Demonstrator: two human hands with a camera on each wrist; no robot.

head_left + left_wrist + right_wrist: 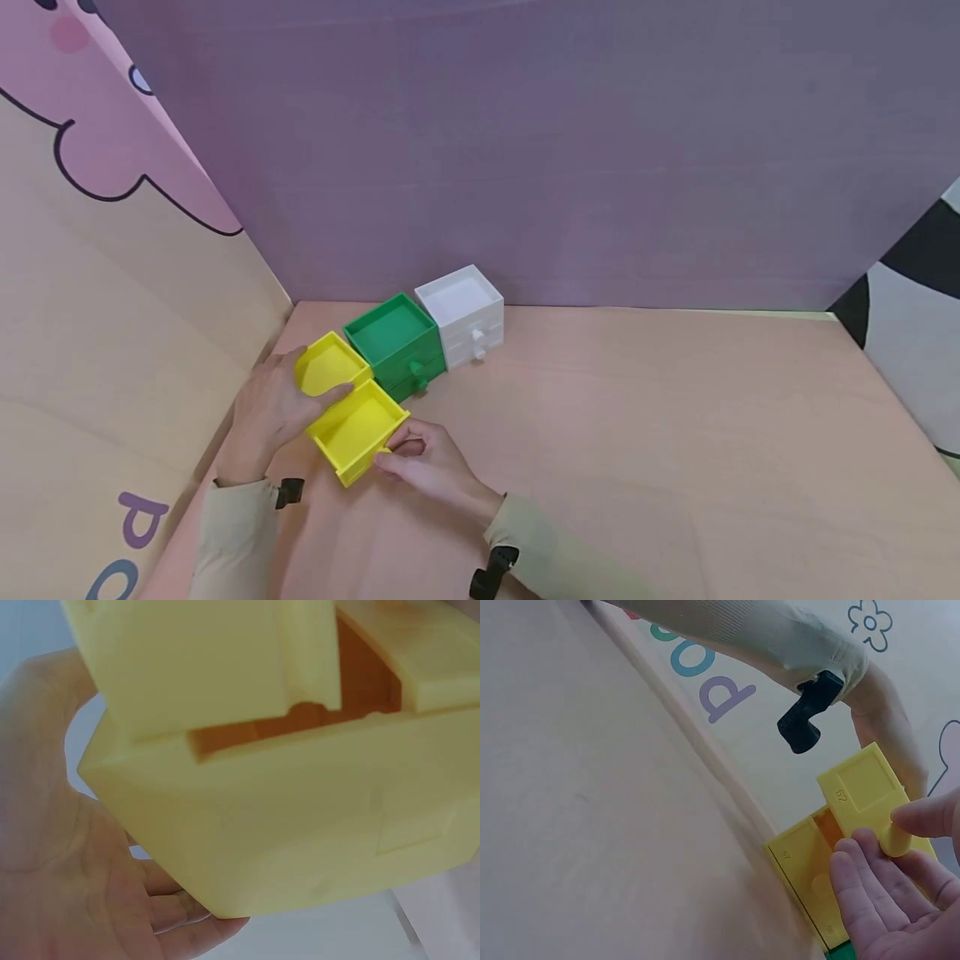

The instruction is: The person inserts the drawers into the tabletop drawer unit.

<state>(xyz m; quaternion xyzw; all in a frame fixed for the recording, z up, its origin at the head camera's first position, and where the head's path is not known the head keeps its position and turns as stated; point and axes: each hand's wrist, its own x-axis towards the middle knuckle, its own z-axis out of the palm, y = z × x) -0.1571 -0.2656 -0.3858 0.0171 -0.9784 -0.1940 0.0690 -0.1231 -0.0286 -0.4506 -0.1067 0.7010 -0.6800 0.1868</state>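
Note:
A small yellow drawer cabinet (pixel 330 360) stands at the left end of a row. Its upper drawer (pixel 358 429) is pulled well out toward the front. My left hand (pixel 276 408) grips the cabinet from the left, the thumb lying across its top near the drawer. In the left wrist view the yellow cabinet's side (pixel 300 817) fills much of the picture. My right hand (pixel 435 468) pinches the drawer's round knob (pixel 895 840) between thumb and fingers. A green drawer cabinet (pixel 393 329) adjoins the yellow one, its knobs facing front right.
Behind the green cabinet stands a white drawer cabinet (pixel 461 296), close to the purple back wall (pixel 600 167). A cream side wall (pixel 112 333) with printed figures rises close beside my left hand. Pink cloth (pixel 675 433) covers the table.

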